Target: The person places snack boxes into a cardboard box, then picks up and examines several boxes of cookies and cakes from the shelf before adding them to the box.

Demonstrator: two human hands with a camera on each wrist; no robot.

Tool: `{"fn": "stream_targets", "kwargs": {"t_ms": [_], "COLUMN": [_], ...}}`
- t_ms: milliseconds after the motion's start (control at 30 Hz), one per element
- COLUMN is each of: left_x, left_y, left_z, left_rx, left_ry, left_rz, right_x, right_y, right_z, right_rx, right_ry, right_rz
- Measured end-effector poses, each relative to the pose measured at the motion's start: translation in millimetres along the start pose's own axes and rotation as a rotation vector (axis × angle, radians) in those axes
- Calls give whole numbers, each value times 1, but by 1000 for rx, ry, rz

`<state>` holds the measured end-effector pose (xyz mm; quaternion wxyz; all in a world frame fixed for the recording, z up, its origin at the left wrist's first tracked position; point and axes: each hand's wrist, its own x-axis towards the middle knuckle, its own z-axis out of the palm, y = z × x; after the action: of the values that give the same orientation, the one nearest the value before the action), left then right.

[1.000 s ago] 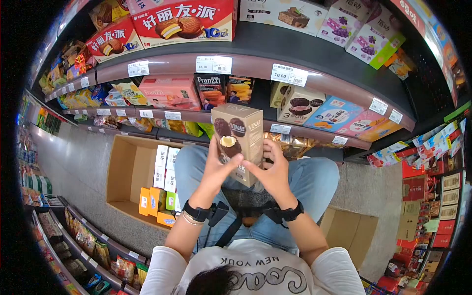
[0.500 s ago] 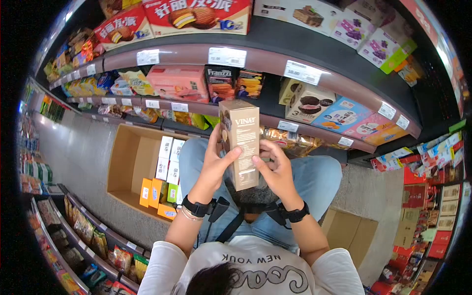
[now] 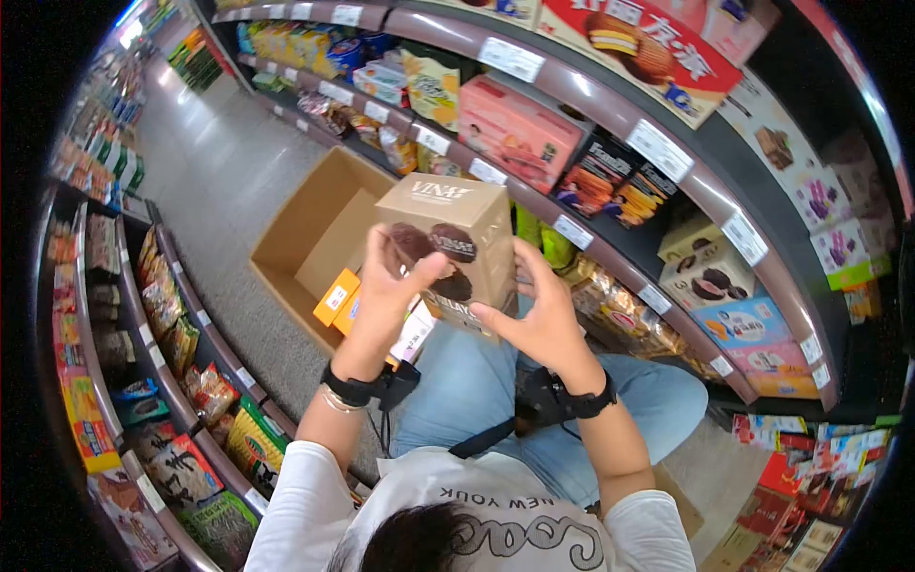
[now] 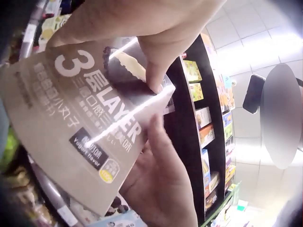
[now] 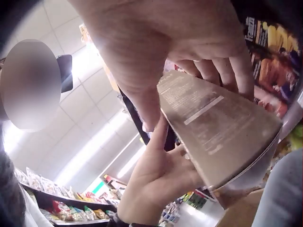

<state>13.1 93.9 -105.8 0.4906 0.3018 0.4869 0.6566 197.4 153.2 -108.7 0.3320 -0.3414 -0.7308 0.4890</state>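
Note:
Both hands hold a beige cookie box [image 3: 448,202] above the lap, its top and its cookie-picture front facing the person in the head view. My left hand [image 3: 389,291] grips the left side, thumb across the front. On the right side, my right hand [image 3: 548,319] has its thumb at the lower front edge and its fingers behind. Large "3 LAYER" print shows on the cookie box [image 4: 71,113] in the left wrist view. From the right wrist, a text-covered side of the cookie box [image 5: 222,125] is seen, with the left hand [image 5: 158,182] below it.
An open cardboard carton [image 3: 286,243] stands on the floor at the left, with orange boxes [image 3: 335,297] in it. Shelves ahead carry a pink box [image 3: 519,129], black Franzzi boxes [image 3: 596,172] and a cream cookie box [image 3: 707,272]. Snack packets [image 3: 205,386] fill low shelves on the left.
The head view has swung left, bringing the carton nearer behind the cookie box. Both hands have turned the box from its text side to its picture front and tipped its top toward the person.

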Motion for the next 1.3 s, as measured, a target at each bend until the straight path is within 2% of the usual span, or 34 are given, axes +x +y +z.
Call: {"fn": "stream_targets", "kwargs": {"t_ms": [67, 100, 133, 233, 300, 367, 433, 500, 567, 800, 833, 900, 933, 1000, 1033, 1167, 1300], "left_x": [6, 7, 11, 11, 16, 24, 36, 48, 62, 100, 107, 119, 123, 133, 139, 162, 186], "left_y": [9, 17, 21, 41, 40, 29, 10, -7, -28, -71, -84, -105, -112, -123, -128, -136, -166], "left_z": [-30, -49, -65, -101, -126, -146, -165, -181, -198, -234, -240, -252, -257, -266, -270, -265, -264], "left_rx": [-56, -62, 39, 117, 174, 192, 184, 270, 356, 771, 877, 965, 1008, 1029, 1068, 1241, 1318], "left_ry": [31, 24, 30, 76, 131, 204, 265, 290, 320, 393, 435, 412, 399, 354, 341, 378, 417], "left_rz": [172, 117, 233, 196, 160, 142, 135, 165, 212, 134, 190, 271, 311, 203, 178, -37, -115], "right_x": [23, 34, 46, 80, 99, 116, 130, 144, 154, 179, 182, 185, 186, 187, 188, 193, 199], "right_y": [1, -4, 3, 18, 17, 22, 47, 62, 71, 131, 143, 163, 171, 187, 195, 219, 207], "right_z": [20, 29, 42, 79, 100, 124, 159, 178, 193, 241, 248, 259, 262, 263, 261, 246, 224], "right_rx": [47, 62, 121, 243, 118, 67, 167, 244, 208, 197, 180, 214, 281, 414, 466, 427, 517], "right_ry": [-118, -179, -219, -328, -302, -285, -279, -325, -318, -267, -257, -238, -235, -227, -236, -91, -34], "right_rz": [-28, 0, -55, -174, -171, -161, -134, -40, 22, 167, 169, 155, 227, 369, 357, 485, 561]}}
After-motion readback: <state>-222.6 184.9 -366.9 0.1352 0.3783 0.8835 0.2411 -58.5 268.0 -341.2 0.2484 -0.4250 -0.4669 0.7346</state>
